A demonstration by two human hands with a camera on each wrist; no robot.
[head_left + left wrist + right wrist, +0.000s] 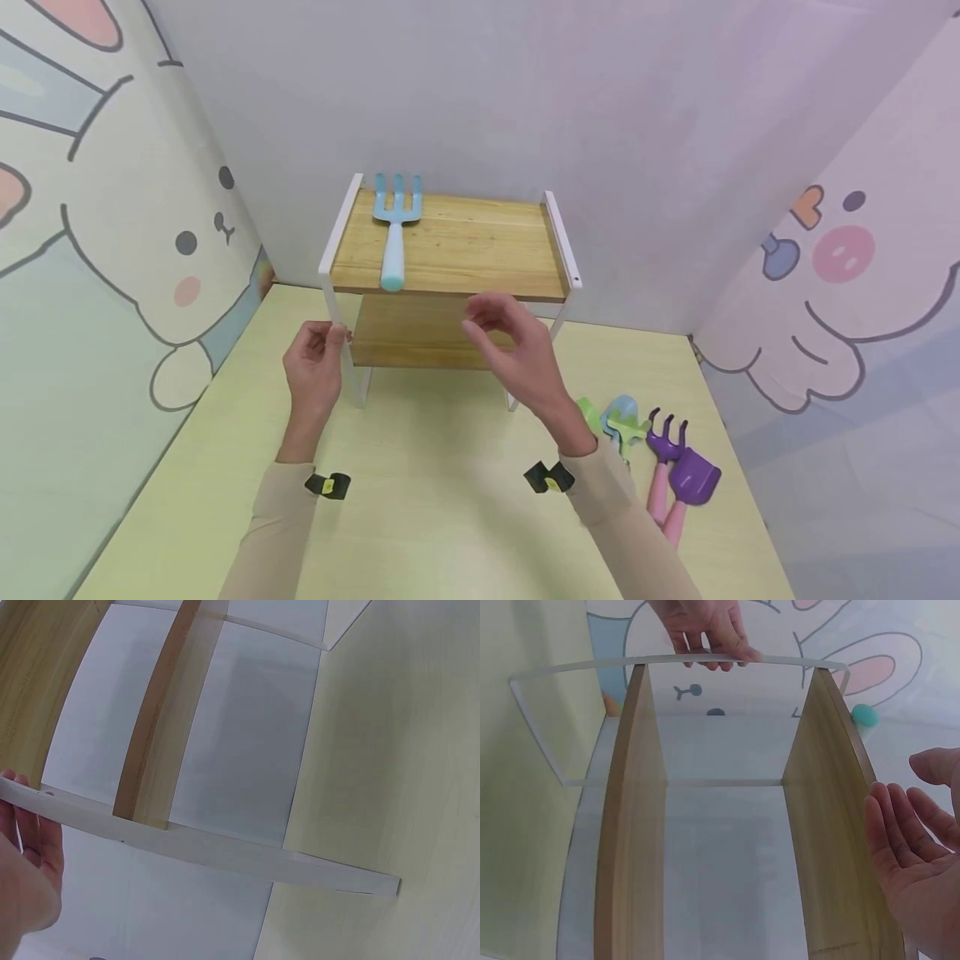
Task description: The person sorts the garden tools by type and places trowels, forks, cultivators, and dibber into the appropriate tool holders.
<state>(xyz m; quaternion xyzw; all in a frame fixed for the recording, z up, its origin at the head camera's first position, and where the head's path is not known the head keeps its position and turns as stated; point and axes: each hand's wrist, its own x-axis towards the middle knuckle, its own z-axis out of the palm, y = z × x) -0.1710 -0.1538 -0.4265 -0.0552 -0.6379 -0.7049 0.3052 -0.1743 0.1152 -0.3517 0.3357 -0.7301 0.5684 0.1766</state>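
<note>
On the shelf [495, 250], room lies open right of the blue fork [394, 242] and between the boards [420, 343]; in front, the left grip [313, 367], white leg [349, 375] and right grip [525, 354] obstruct.

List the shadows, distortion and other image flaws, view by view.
Head view: a soft shadow on the tabletop in front of the shelf, a pinkish tint on the upper back wall; left wrist: the white side frame looks bowed, likely lens distortion; right wrist: that frame bows too, and the picture looks hazy.
</note>
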